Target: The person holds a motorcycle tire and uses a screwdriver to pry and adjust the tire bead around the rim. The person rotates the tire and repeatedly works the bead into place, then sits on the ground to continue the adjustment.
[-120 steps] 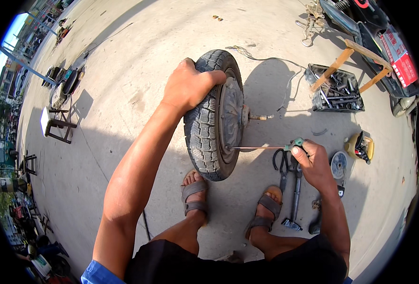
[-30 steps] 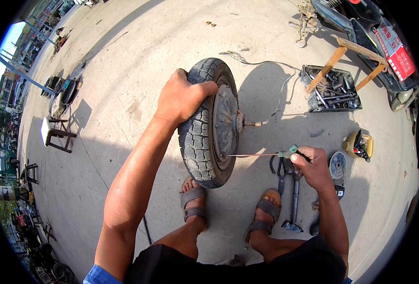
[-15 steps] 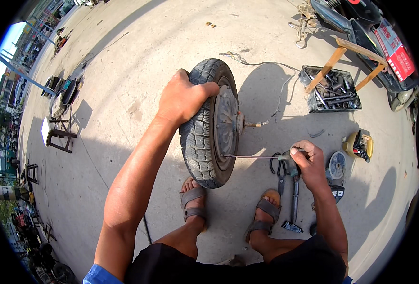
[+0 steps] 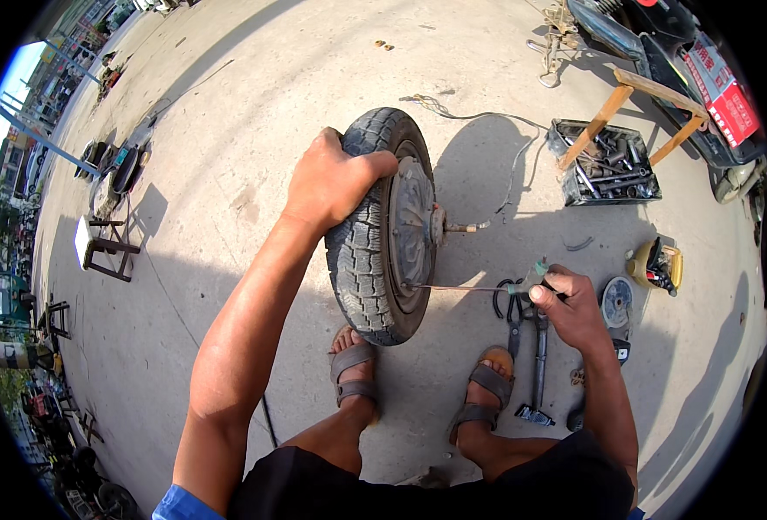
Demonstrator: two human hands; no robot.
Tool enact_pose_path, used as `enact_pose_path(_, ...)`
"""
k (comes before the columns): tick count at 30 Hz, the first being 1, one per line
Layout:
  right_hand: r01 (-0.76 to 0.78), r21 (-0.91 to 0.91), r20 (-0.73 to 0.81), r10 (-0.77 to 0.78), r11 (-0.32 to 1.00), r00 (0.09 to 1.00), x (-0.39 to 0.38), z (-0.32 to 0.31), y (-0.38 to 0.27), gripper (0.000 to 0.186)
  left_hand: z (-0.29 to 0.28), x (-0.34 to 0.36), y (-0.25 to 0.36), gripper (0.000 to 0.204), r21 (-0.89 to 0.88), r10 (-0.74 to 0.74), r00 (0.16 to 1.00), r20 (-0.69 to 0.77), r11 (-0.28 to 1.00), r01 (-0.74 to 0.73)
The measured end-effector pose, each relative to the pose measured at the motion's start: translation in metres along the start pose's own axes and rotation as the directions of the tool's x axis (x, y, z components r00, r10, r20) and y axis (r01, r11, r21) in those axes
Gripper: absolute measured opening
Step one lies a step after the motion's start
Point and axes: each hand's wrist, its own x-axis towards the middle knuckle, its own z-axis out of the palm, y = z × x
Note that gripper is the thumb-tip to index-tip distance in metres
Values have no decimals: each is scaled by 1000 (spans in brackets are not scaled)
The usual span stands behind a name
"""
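A small wheel (image 4: 364, 251) with a worn, knobbly black tyre stands upright in front of me, its grey metal hub (image 4: 414, 217) and axle turned to the right. My left hand (image 4: 338, 178) is closed over the top of the tyre, thumb against its side. On the right, my right hand (image 4: 574, 305) grips a screwdriver (image 4: 470, 288) by its green T-shaped handle, fingers curled round one end. The thin shaft runs level to the left, and its tip meets the lower edge of the hub near the rim. What the tip touches is too small to make out.
Scissors-like black shears (image 4: 514, 325) and a metal bar tool (image 4: 541, 364) lie near my right foot. Farther right are a cut-open yellow container (image 4: 671, 270) and a black crate (image 4: 613, 192) of tools. A wooden frame (image 4: 604, 117) stands behind; a stool (image 4: 106, 247) is at left.
The screwdriver's handle has turned, its crossbar now tilting upward, and my right hand has rotated with it and shifted slightly right. My left hand and the wheel have barely moved left.
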Motion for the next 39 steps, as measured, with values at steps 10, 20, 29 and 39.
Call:
enact_pose_path(10, -336, 235, -135, 372, 912, 918, -1, 17, -33, 33, 1, 1, 0, 85, -5, -6, 1000, -7, 1000, 6)
enact_pose_path(20, -376, 467, 119, 364, 801, 924, -5, 0, -11, 43, 5, 2, -4, 77, 17, 19, 998, -67, 1000, -18)
enact_pose_path(29, -169, -55, 70, 172, 984, 983, -1, -8, -3, 49, 1, -2, 2, 84, -3, 8, 1000, -17, 1000, -8)
enact_pose_path(39, -450, 328, 10, 473, 831, 881, 2, 6, -24, 40, 6, 3, -3, 76, 15, 27, 998, -64, 1000, -26)
